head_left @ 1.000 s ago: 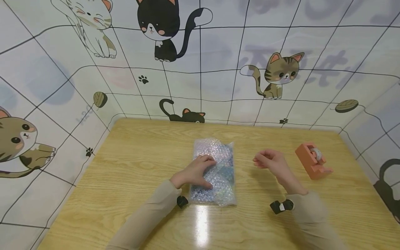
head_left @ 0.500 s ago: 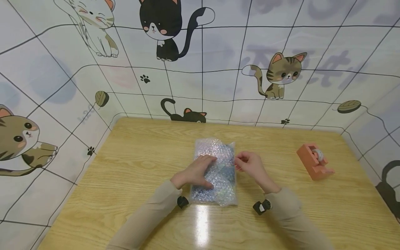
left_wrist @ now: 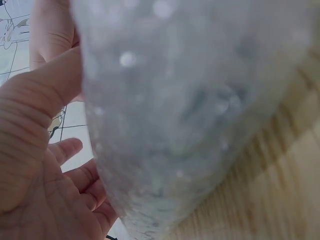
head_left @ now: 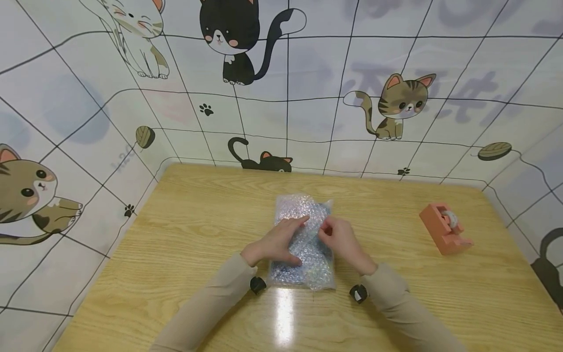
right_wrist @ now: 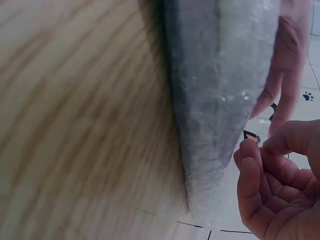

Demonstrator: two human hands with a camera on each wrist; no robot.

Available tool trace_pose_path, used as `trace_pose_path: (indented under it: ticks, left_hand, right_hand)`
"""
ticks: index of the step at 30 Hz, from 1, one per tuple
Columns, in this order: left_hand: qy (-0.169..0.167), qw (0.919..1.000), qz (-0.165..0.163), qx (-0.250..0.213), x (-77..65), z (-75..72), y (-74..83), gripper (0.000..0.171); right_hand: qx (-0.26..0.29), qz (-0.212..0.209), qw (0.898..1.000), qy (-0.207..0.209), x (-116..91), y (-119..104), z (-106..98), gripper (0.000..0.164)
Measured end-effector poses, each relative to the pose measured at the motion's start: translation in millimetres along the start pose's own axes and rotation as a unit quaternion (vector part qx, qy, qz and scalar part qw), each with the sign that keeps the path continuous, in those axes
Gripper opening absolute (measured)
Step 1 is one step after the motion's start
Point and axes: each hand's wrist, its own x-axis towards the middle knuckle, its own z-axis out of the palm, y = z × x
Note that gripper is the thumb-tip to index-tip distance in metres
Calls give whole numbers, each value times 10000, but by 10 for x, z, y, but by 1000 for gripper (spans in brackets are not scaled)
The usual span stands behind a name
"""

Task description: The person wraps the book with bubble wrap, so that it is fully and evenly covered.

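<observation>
A flat rectangular package in bubble wrap point(head_left: 303, 274) lies on the wooden table, with blue patterned contents showing through. My left hand point(head_left: 279, 239) rests on its left half, thumb and fingers spread. Over the package's right side, my right hand point(head_left: 345, 239) has thumb and forefinger pinched together close above the wrap. The right wrist view shows these fingertips point(right_wrist: 250, 150) meeting, with a faint, barely visible clear bit of tape at them. From the left wrist view, the bubble wrap point(left_wrist: 175, 100) fills the middle, with my left thumb point(left_wrist: 55, 80) along its edge.
A coral-pink tape dispenser point(head_left: 442, 230) with a roll in it stands on the right of the table point(head_left: 198, 220). Cat-patterned sheeting point(head_left: 308, 112) rises behind the table and at both sides. Dark wrist cameras point(head_left: 358, 293) hang below both wrists.
My right hand has moved left, from beside the package to over its right side, still pinching. The left hand has stayed on the bubble wrap. The package lies where it was.
</observation>
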Motion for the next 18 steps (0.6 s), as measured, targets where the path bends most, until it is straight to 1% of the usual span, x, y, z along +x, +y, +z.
trace_pose_path:
  ticks: [8,11,14,18]
  left_hand:
    - [-44,9999,-29,154,6,5,-4,104]
    - [-60,9998,-25,196,9,12,-12,101]
    - [-67,9999,-28,141,4,10,-7,95]
    - [-82,9999,-12,116,-4,-2,9,87]
  right_hand:
    - [-569,-236,9981,-90,-13,-37,79,16]
    - [-779,-464,9959,-39,-17,-40,100,19]
    - [-986,-796,9919,41,-25,-39,115,22]
    - [-1092,-1099,9879,62,-44,-43,121,23]
